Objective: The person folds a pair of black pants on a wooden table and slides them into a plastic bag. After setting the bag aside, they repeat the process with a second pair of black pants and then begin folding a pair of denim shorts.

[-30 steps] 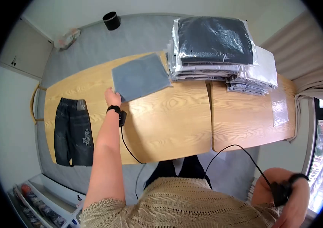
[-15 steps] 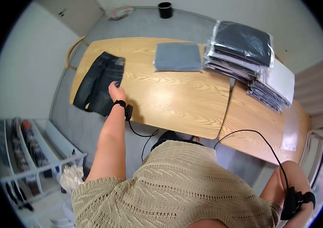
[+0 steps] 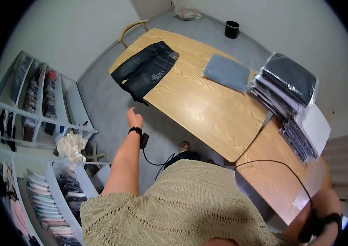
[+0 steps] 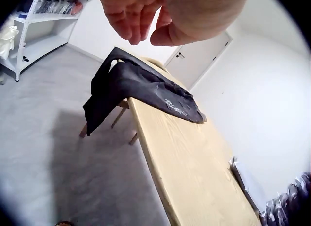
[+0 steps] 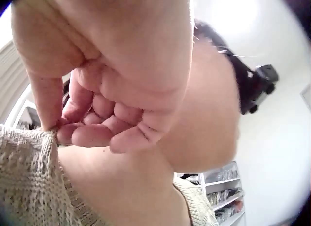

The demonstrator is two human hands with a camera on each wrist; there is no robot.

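Note:
My left hand (image 3: pixel 135 119) hangs in the air off the table's near-left edge, fingers loosely bent with nothing in them. Beyond it, dark jeans (image 3: pixel 149 67) with white lettering lie on the wooden table (image 3: pixel 194 106), their leg ends drooping over the edge. The left wrist view shows the same jeans (image 4: pixel 141 85) below the hand's fingers. My right hand (image 5: pixel 107 90) is raised by the upper body, where thumb and forefinger pinch the edge of the beige knit top (image 5: pixel 29 172). In the head view that hand is blurred at the lower right.
A grey-blue folded garment in a bag (image 3: pixel 226 73) lies at the table's far side beside a tall stack of bagged clothes (image 3: pixel 290 78). Shelves of packed clothes (image 3: pixel 38 110) stand at left. A black bin (image 3: pixel 231 30) and chair (image 3: pixel 131 28) are behind the table. Cables trail from both wrists.
The left hand has left the grey-blue garment, passed over the jeans and come off the table's edge. The view has turned left towards the shelves. The right arm stays raised at right.

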